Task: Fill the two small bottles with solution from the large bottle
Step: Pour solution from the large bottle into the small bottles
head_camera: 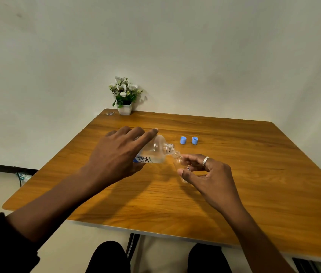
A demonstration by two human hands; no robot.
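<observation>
My left hand (116, 154) grips the large clear bottle (155, 150), tipped on its side with its open neck pointing right and down. The neck touches the mouth of a small clear bottle (179, 162), which my right hand (208, 174) holds tilted above the wooden table (254, 174). Clear liquid lies in the large bottle's lower side. Two blue caps (183, 140) (194, 140) stand on the table behind the bottles. A second small bottle is not visible; my hands may hide it.
A small white pot of artificial flowers (125, 95) stands at the table's far left corner by the wall, with a small clear scrap (109, 113) beside it. Cables (20, 177) lie on the floor at left. My knees are below the near table edge.
</observation>
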